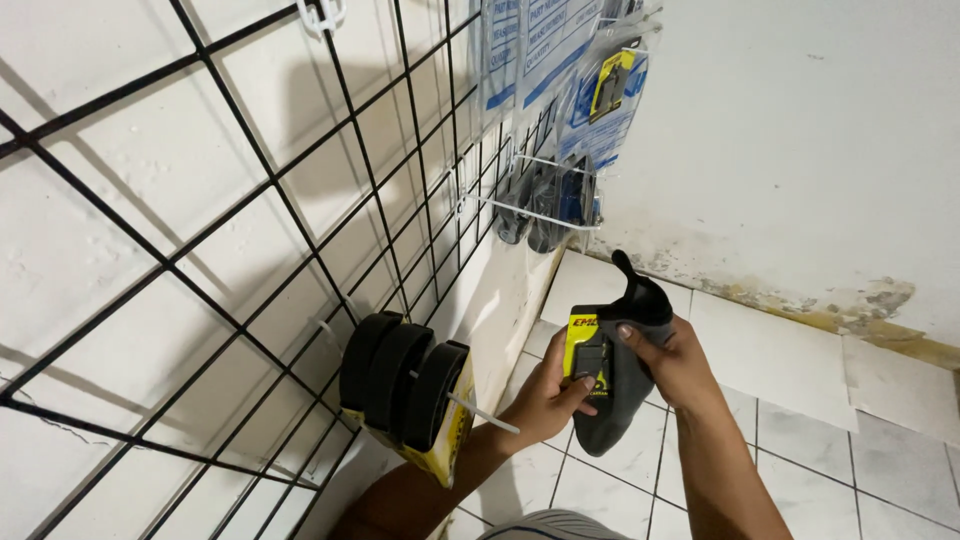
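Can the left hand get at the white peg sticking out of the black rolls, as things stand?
Probably yes. The left hand is close beside the white peg with nothing between them, but it is gripping the yellow-carded package, so it would need freeing first.

- Both hands, left [545, 400] and right [672, 360], grip a black part on a yellow card [605, 375] at 5 o'clock.
- Black packaged parts [405, 385] hang on the wire grid [250, 200] at 7 o'clock.
- Bagged items [600, 100] hang at 12 o'clock.

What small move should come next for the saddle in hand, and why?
Probably lift the saddle toward a hook on the wire grid. Both the left hand and right hand hold it off the wall, while similar packed saddles already hang on a white hook just left of it.
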